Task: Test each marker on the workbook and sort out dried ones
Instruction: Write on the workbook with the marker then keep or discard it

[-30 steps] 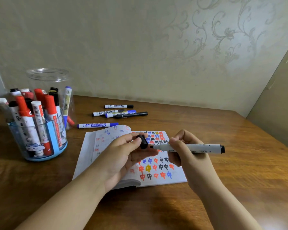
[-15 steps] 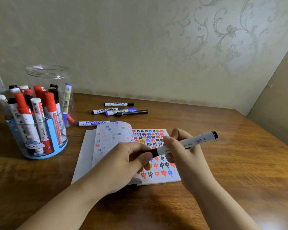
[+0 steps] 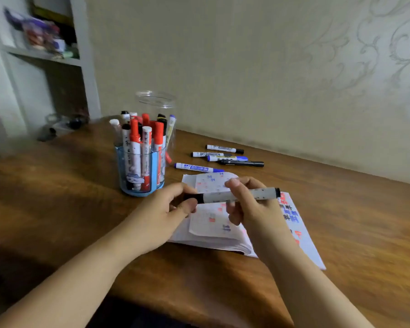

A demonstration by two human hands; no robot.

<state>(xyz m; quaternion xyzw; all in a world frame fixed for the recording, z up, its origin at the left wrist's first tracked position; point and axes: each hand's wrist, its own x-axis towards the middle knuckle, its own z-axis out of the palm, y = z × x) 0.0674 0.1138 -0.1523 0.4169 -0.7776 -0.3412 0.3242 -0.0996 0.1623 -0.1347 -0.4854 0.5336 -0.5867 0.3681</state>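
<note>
**Both hands on one black-capped marker above the workbook**

The white-barrelled marker with a black cap (image 3: 232, 196) lies almost level in the air, just above the open paper workbook (image 3: 301, 235). The left hand (image 3: 161, 216) pinches its black capped end between thumb and curled fingers. The right hand (image 3: 251, 209) grips the white barrel further right, fingers wrapped over the top and thumb below. The marker's black far tip points right, past the right hand.

The workbook lies on the brown wooden table (image 3: 57, 197), under and between the two hands. Its right page carries rows of red, blue and black test marks, and a left page curls upward.

Left of the workbook and far from the camera stands a round blue-and-clear plastic marker holder (image 3: 140, 176), packed with upright red-capped and black-capped markers. A clear plastic jar (image 3: 155, 101) stands just behind it.

Beyond the workbook, five loose markers (image 3: 225, 157) lie flat on the table near the wall: white ones with black or blue ends and one all black. They lie close together, apart from the holder.
</note>
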